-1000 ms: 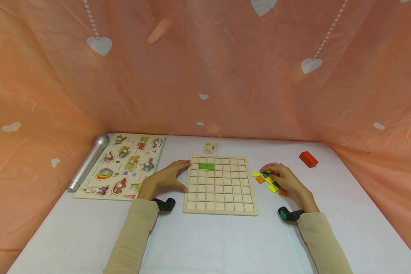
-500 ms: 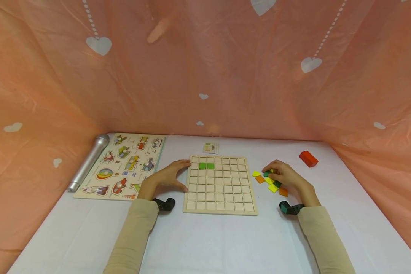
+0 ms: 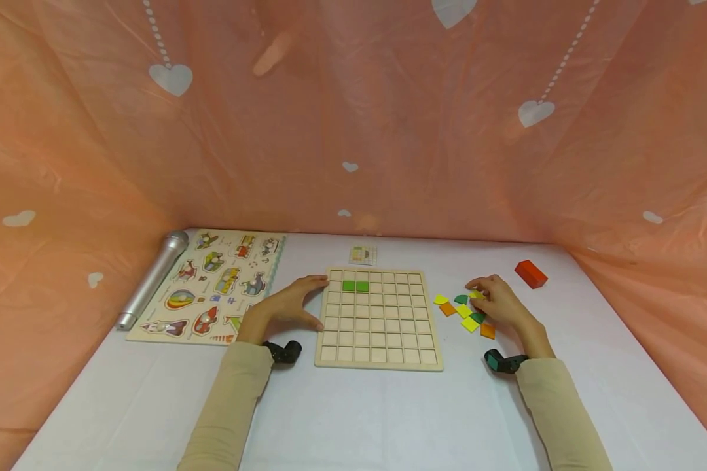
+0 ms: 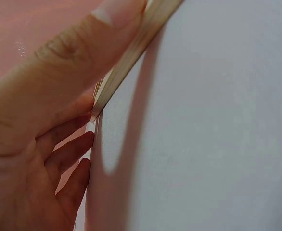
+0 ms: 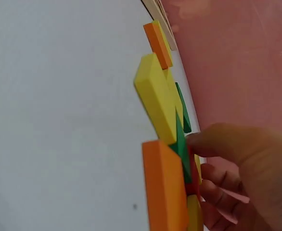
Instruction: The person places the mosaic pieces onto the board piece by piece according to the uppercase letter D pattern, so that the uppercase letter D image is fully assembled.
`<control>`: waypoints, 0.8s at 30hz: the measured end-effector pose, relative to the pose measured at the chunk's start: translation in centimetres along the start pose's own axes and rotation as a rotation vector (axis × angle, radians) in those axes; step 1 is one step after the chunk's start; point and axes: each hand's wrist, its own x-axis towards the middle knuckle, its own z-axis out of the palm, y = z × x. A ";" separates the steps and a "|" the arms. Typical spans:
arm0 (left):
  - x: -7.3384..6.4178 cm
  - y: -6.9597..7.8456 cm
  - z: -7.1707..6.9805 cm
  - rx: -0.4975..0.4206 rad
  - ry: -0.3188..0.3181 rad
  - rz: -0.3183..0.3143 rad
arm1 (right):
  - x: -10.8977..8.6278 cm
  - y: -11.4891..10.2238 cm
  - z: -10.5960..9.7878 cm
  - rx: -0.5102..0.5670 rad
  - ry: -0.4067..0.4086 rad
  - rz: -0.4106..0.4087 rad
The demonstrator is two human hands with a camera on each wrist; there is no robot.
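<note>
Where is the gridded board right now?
In the head view, the gridded board lies centrally, right of the left hand, left of the loose tiles.

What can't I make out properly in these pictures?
Small rectangular printed card: head view, pattern too small.
Flat yellow tile: head view, partly hidden by the right hand.
Flat red piece: right wrist view, mostly hidden by that hand and a flat green tile.
Square pale wooden grid board: left wrist view, left hand and top edge hide most.
</note>
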 end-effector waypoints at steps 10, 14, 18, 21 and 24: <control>0.1 0.1 -0.1 0.018 -0.001 0.011 | 0.6 -1.1 -0.7 -0.024 0.049 0.035; 0.1 0.1 -0.1 0.023 -0.001 0.007 | 1.5 -2.8 0.0 0.041 0.123 -0.061; 0.0 0.1 0.0 0.019 0.000 0.002 | 2.8 -5.3 1.3 0.093 0.147 -0.220; -0.1 0.1 0.0 0.013 -0.001 0.002 | 3.8 -7.2 2.6 0.148 0.131 -0.302; 0.0 0.0 0.0 0.016 0.001 0.008 | 4.8 -8.8 4.0 0.215 0.106 -0.324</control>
